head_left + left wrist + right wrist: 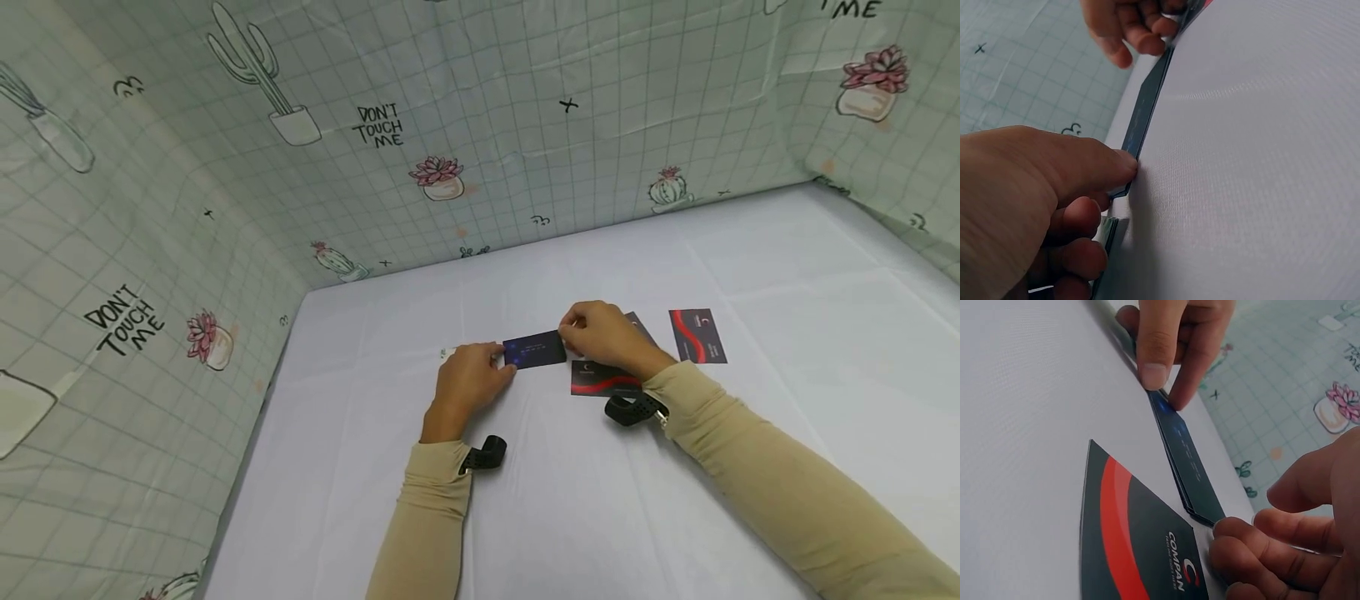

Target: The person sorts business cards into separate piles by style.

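Note:
A small stack of dark blue business cards (535,350) lies on the white table between the two hands. My left hand (468,379) pinches its left end, with the thumb on the near edge and a finger on the far edge. At its right end, the fingertips of my right hand (603,332) touch the corner; the thumb stands apart from them in the right wrist view. A black card with a red wave (1122,519) lies close to the blue stack. Another stack, pale green and white (1110,231), is partly hidden beneath the left fingers.
Black-and-red cards (600,382) lie below the right hand, one partly covered by it. A further black-and-red card (699,336) lies to the right. Behind the white table (375,417) hangs a cactus-print cloth (495,125), which also covers the left side.

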Motion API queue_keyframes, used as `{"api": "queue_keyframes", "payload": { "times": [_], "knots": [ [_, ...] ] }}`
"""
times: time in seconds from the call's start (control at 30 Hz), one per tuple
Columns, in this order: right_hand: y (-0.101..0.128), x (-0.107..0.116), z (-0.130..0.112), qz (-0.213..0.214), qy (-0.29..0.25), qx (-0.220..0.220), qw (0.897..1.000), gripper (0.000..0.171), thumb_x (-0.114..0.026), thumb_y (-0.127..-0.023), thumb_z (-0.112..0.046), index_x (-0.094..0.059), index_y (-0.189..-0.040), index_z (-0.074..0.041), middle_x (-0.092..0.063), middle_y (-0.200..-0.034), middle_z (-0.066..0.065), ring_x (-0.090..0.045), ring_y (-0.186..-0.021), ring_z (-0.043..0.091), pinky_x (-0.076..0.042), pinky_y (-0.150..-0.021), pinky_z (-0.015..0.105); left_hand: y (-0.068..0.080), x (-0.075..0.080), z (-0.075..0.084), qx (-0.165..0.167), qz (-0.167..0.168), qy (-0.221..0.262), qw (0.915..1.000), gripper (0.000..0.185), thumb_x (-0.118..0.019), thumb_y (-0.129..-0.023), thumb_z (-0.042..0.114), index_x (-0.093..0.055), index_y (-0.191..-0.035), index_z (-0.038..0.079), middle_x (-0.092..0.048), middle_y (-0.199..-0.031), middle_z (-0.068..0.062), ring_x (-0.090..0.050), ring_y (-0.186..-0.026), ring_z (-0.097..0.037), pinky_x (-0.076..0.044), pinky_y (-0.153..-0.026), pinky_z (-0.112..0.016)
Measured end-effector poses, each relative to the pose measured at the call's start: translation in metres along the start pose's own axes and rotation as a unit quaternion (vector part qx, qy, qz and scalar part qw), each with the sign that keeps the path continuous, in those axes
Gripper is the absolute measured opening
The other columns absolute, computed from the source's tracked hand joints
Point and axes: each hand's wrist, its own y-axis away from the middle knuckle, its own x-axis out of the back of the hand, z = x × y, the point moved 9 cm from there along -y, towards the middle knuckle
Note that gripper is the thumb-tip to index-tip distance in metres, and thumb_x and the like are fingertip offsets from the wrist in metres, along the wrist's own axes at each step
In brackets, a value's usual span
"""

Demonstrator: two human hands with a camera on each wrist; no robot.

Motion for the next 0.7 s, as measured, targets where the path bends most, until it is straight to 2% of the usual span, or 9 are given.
{"api": "queue_keyframes", "payload": {
  "times": [0.13, 0.27, 0.5, 0.7],
  "knots": [
    [0.005, 0.006, 0.003, -0.004, 0.001, 0.000, 1.000, 0.023, -0.057, -0.096, -0.021, -0.070, -0.104, -0.005, -0.069, -0.081, 0.002, -0.063, -0.070, 0.016, -0.048, -0.067, 0.035, 0.000, 0.000, 0.001, -0.002, 0.002, -0.003, 1.0000, 0.042, -0.071, -0.092, 0.031, -0.070, -0.129, 0.012, -0.059, -0.070, 0.005, -0.051, -0.061, -0.010, -0.039, -0.052, -0.028],
    [0.011, 0.018, 0.009, -0.007, 0.007, -0.003, 1.000, 0.024, -0.056, -0.097, -0.023, -0.070, -0.107, -0.006, -0.070, -0.084, 0.001, -0.063, -0.074, 0.016, -0.047, -0.072, 0.037, 0.002, 0.004, 0.008, -0.023, 0.014, 0.000, 0.9996, 0.039, -0.070, -0.093, 0.032, -0.070, -0.128, 0.015, -0.058, -0.068, 0.006, -0.051, -0.060, -0.010, -0.040, -0.052, -0.029],
    [0.025, 0.043, 0.022, 0.011, 0.015, -0.005, 1.000, 0.024, -0.056, -0.099, -0.020, -0.070, -0.108, -0.003, -0.071, -0.085, 0.003, -0.066, -0.073, 0.015, -0.046, -0.067, 0.034, 0.001, 0.005, 0.025, -0.067, 0.037, 0.024, 0.9968, 0.029, -0.064, -0.097, 0.030, -0.074, -0.120, 0.016, -0.056, -0.069, 0.009, -0.049, -0.062, -0.008, -0.037, -0.052, -0.026],
    [0.040, 0.061, 0.035, 0.010, 0.033, -0.020, 0.999, 0.025, -0.058, -0.098, -0.022, -0.069, -0.108, -0.002, -0.070, -0.089, 0.006, -0.064, -0.073, 0.017, -0.046, -0.065, 0.035, -0.002, -0.002, 0.045, -0.091, 0.025, 0.038, 0.9948, 0.025, -0.064, -0.097, 0.030, -0.076, -0.116, 0.018, -0.052, -0.065, 0.009, -0.046, -0.060, -0.006, -0.034, -0.051, -0.024]
  ]
}}
